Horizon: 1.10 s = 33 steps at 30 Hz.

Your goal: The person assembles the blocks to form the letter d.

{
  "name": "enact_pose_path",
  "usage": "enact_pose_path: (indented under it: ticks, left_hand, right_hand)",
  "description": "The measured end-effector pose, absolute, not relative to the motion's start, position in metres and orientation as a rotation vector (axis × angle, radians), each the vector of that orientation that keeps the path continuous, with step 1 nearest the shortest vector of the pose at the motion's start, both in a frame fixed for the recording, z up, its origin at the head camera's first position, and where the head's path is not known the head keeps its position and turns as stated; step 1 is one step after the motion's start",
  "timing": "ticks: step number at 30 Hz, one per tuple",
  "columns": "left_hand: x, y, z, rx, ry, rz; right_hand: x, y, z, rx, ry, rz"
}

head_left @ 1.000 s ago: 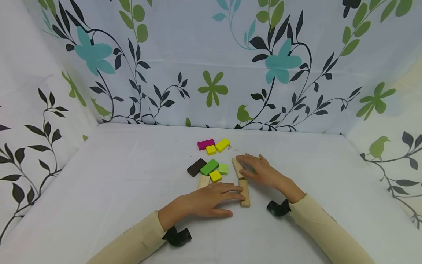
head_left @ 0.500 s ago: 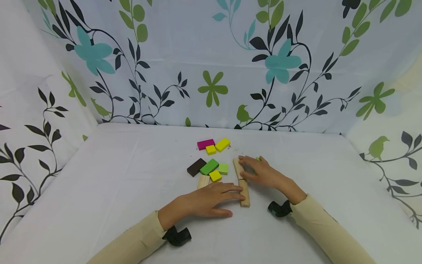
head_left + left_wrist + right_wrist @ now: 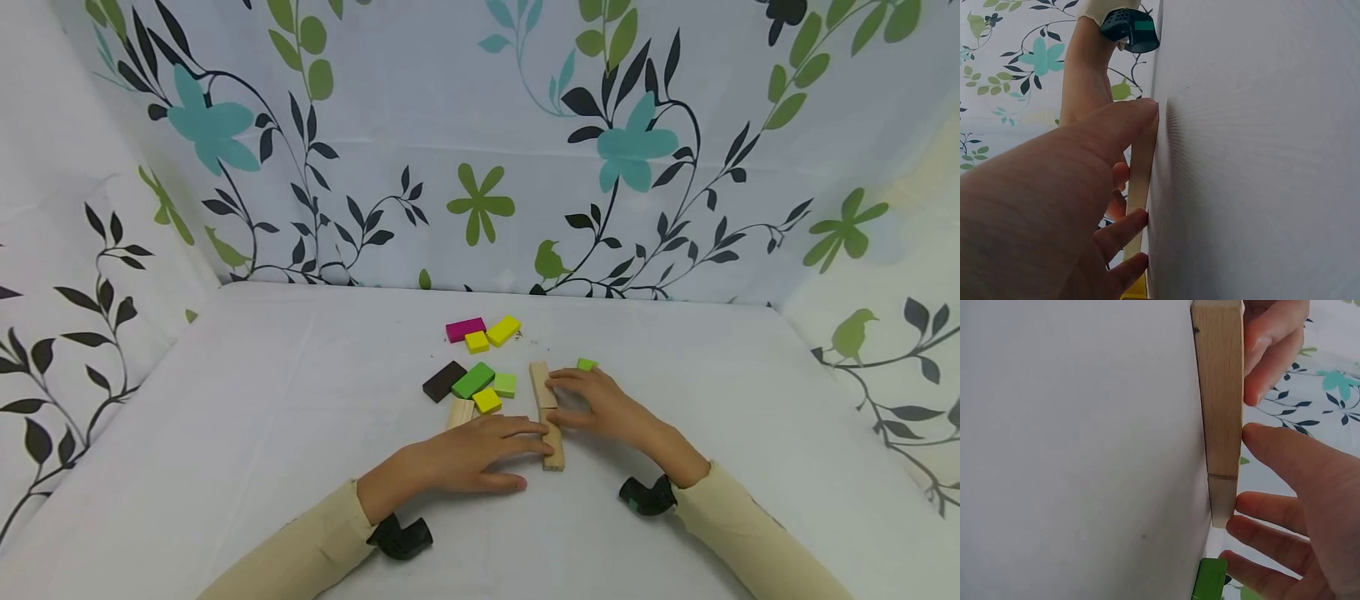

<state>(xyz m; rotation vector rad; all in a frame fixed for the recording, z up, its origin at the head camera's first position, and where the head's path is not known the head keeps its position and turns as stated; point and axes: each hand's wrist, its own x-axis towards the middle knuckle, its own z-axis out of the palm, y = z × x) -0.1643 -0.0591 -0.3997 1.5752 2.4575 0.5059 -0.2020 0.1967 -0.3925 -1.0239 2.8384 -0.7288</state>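
Two plain wooden blocks lie end to end on the white table: the far block [image 3: 540, 379] and the near block [image 3: 553, 458]. My left hand [image 3: 480, 454] rests its outstretched fingers on the near block. My right hand [image 3: 607, 407] lies along the right side of the row. In the right wrist view its thumb touches the near block [image 3: 1219, 387] close to the seam, and its fingertips are at the far block [image 3: 1222, 503]. Another wooden block [image 3: 460, 412] is partly hidden behind my left hand. A light green block [image 3: 587, 364] peeks out beyond my right hand.
Left of the row sit a dark brown block [image 3: 444, 382], a green block [image 3: 473, 381], a light green cube [image 3: 505, 385] and a yellow block [image 3: 487, 401]. Farther back are a magenta block [image 3: 466, 330] and two yellow ones [image 3: 503, 331]. A patterned cloth [image 3: 375, 125] hangs behind.
My right hand has slid nearer and to the right, off the top of the far wooden block, uncovering more of it and the light green block. The left hand stays put.
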Motion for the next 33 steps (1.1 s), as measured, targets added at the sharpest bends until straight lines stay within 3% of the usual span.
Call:
enact_pose_path:
  ticks: [22, 33]
  left_hand:
    - [-0.16, -0.06, -0.398, 1.47, 2.501, 0.597]
    - [-0.153, -0.089, -0.389, 1.549, 2.786, 0.761]
  right_hand:
    - [-0.186, 0.195, -0.396, -1.041, 2.878, -0.773]
    - [-0.186, 0.196, -0.397, -1.095, 2.882, -0.882]
